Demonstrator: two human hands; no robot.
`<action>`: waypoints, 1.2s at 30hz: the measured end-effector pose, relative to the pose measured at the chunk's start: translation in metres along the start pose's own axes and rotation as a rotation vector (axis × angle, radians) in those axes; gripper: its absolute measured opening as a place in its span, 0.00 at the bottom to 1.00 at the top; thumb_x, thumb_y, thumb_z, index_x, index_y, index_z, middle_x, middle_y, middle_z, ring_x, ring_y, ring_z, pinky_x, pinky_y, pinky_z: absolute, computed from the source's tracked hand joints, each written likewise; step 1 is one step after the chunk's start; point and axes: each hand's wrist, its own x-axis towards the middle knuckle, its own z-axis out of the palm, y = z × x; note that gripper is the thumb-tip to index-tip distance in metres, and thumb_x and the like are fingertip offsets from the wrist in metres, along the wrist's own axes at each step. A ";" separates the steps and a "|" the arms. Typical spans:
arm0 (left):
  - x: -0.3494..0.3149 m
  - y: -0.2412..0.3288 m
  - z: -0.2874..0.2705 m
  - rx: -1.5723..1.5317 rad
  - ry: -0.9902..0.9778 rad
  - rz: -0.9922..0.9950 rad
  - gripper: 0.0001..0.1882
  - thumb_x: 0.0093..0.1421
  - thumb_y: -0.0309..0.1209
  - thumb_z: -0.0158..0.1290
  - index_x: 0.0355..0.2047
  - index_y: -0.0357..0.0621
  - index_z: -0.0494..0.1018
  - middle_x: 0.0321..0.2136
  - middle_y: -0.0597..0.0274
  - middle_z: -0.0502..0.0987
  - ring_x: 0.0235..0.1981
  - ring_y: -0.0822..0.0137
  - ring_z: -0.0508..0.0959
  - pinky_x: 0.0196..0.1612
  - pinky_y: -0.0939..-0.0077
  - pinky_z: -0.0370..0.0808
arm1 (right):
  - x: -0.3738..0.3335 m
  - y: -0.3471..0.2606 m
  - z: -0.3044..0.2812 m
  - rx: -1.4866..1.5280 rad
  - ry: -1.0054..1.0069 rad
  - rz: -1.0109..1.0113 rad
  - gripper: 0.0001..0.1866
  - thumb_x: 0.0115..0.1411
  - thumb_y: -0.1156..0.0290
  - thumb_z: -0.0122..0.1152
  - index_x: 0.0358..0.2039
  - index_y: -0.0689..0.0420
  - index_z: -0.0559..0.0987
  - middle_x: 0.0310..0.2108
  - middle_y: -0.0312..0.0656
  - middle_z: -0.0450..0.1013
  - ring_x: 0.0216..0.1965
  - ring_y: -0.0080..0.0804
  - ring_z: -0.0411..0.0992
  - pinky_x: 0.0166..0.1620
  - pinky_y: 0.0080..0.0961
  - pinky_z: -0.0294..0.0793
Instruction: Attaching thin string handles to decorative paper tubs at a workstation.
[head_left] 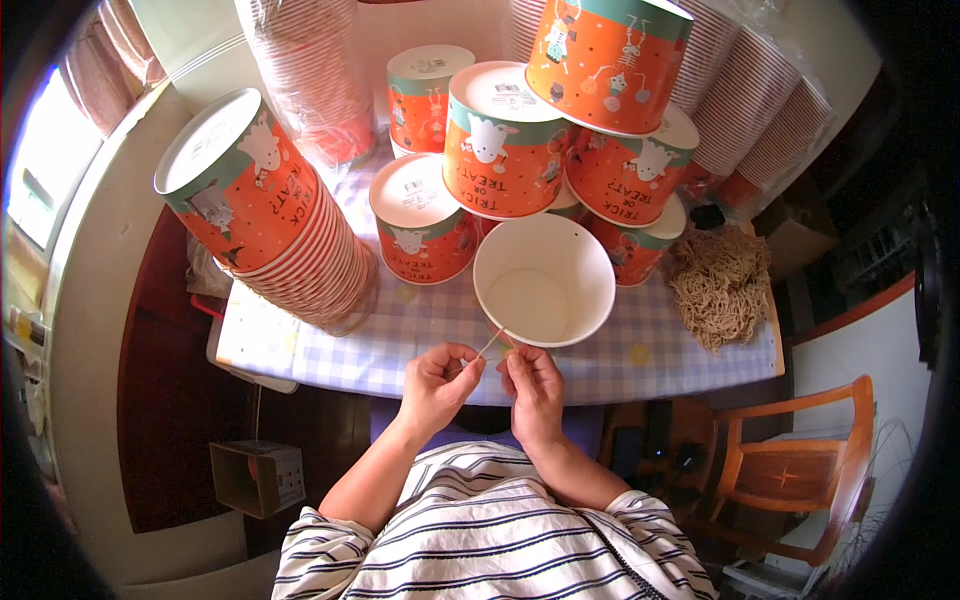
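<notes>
We see the left hand (440,380) pinching a thin pale cord (489,346) between thumb and finger. The right hand (536,388) also has its fingertips pressed together on this cord, just beside the left. The cord is at the near rim of a white-lined bucket (530,300), which is on the tabletop (335,362) with its opening toward us. Behind it we see orange upside-down buckets (503,165) piled up; to the right lies a tangled heap of cords (722,288).
</notes>
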 end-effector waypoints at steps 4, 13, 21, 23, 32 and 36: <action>-0.001 -0.005 -0.001 -0.045 -0.014 0.034 0.05 0.58 0.26 0.55 0.30 0.35 0.74 0.20 0.75 0.71 0.20 0.85 0.65 0.22 0.90 0.60 | 0.000 0.000 0.001 0.015 0.007 -0.001 0.06 0.62 0.68 0.54 0.36 0.56 0.72 0.26 0.32 0.72 0.22 0.12 0.60 0.25 0.10 0.59; -0.011 -0.018 -0.005 -0.209 -0.075 -0.049 0.09 0.61 0.28 0.53 0.36 0.33 0.75 0.28 0.67 0.77 0.28 0.79 0.72 0.32 0.87 0.70 | -0.010 0.008 -0.005 0.052 -0.163 0.144 0.11 0.61 0.67 0.56 0.41 0.58 0.72 0.30 0.31 0.70 0.28 0.15 0.64 0.30 0.13 0.63; -0.016 -0.020 -0.005 -0.209 -0.090 -0.032 0.10 0.61 0.28 0.52 0.37 0.32 0.74 0.29 0.66 0.77 0.29 0.79 0.73 0.34 0.87 0.71 | -0.010 0.008 -0.001 0.018 -0.123 0.132 0.09 0.60 0.67 0.58 0.38 0.57 0.74 0.31 0.30 0.71 0.27 0.12 0.62 0.29 0.12 0.62; -0.016 -0.021 -0.004 -0.233 -0.082 -0.017 0.09 0.61 0.27 0.52 0.37 0.32 0.74 0.28 0.68 0.76 0.28 0.81 0.72 0.32 0.88 0.69 | -0.009 0.011 -0.003 0.023 -0.113 0.123 0.07 0.60 0.67 0.58 0.35 0.57 0.75 0.29 0.29 0.71 0.25 0.12 0.62 0.28 0.11 0.61; -0.016 -0.021 0.000 -0.110 -0.027 0.018 0.08 0.60 0.28 0.53 0.31 0.33 0.73 0.21 0.74 0.71 0.23 0.84 0.66 0.25 0.90 0.63 | -0.009 0.009 -0.002 -0.091 -0.113 0.058 0.06 0.61 0.69 0.57 0.32 0.57 0.76 0.25 0.27 0.70 0.23 0.11 0.59 0.26 0.11 0.58; -0.015 -0.020 0.002 -0.107 -0.037 0.061 0.08 0.61 0.28 0.52 0.30 0.34 0.73 0.20 0.74 0.71 0.22 0.84 0.66 0.24 0.89 0.63 | -0.008 0.006 0.002 -0.068 -0.068 0.070 0.05 0.60 0.70 0.56 0.31 0.57 0.75 0.23 0.29 0.69 0.23 0.14 0.60 0.26 0.13 0.58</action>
